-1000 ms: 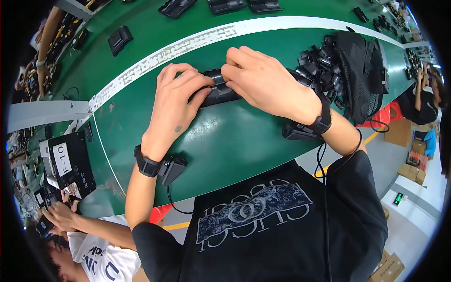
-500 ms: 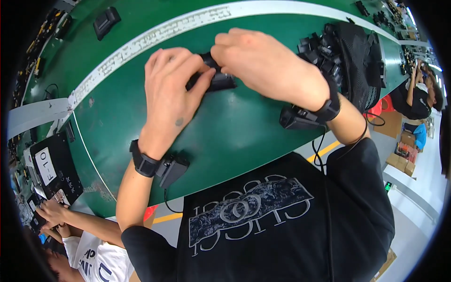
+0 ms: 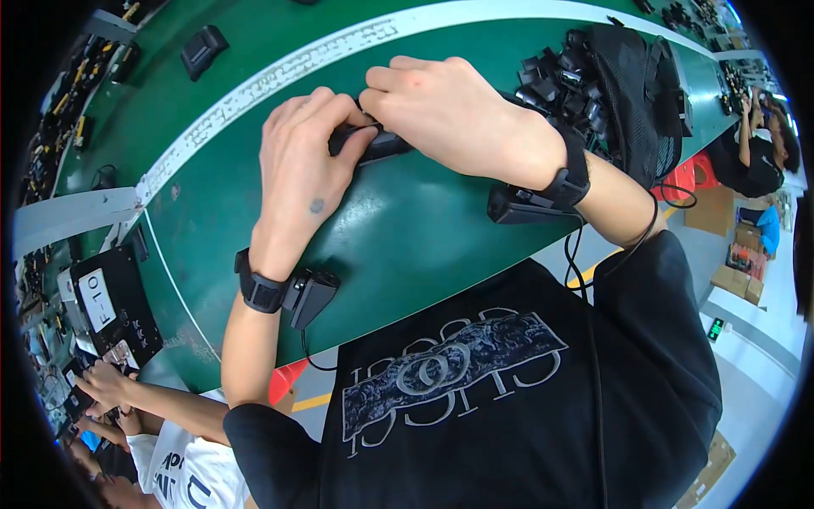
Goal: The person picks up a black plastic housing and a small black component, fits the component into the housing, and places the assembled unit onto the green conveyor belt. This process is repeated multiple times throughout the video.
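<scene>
Just above the green tabletop, both hands hold a black plastic part [image 3: 386, 148], long and narrow, largely covered by my fingers. My left hand [image 3: 307, 148] grips its left end, thumb lying along the near side. From the right, my right hand [image 3: 458, 119] reaches over the part with curled fingers; their tips are hidden beneath the hand. Each wrist wears a black strap carrying a small black device, the left device [image 3: 314, 299] and the right device [image 3: 526, 206], with cables trailing off.
A pile of small black plastic parts [image 3: 564, 89] lies right of my hands, beside a black mesh bag [image 3: 632, 102]. Past the white divider strip [image 3: 288, 72] sits another black part [image 3: 203, 51]. A co-worker's hands [image 3: 106, 386] work at lower left near a black panel [image 3: 119, 305].
My right hand has shifted left, closer to my left hand, and now covers more of the black part. The whole view has tilted slightly.
</scene>
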The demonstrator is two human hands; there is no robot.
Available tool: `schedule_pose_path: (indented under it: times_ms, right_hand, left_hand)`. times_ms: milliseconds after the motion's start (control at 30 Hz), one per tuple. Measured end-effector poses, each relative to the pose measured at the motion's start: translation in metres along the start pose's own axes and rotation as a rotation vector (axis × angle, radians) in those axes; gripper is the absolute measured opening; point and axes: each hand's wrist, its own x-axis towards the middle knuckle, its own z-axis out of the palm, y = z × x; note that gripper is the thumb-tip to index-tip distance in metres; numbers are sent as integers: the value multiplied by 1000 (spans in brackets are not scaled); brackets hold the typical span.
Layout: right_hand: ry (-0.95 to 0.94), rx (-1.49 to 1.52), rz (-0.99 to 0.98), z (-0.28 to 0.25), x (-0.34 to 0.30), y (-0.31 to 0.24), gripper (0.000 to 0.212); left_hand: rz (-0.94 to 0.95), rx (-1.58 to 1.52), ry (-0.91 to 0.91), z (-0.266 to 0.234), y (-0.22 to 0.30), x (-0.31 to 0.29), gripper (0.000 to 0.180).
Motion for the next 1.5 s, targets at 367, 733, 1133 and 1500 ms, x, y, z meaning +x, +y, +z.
schedule_pose_path:
  times_ms: [367,733,1133,1500]
  right_hand:
    - [-56,58,298,-30,-72,6,26]
    - [-55,193,355,-19,-82,-4,35]
    - [-125,337,152,-15,-61,5,26]
    - [-54,423,160,-11,-42,7,20]
  left_hand:
    - [-143,101,265,-7,-98,87,9]
    - [-30,354,437,-31,-185,89,31]
    - [-306,161,176,-65,-177,73,39]
    - [-742,-550,-139,-70,-57,6,42]
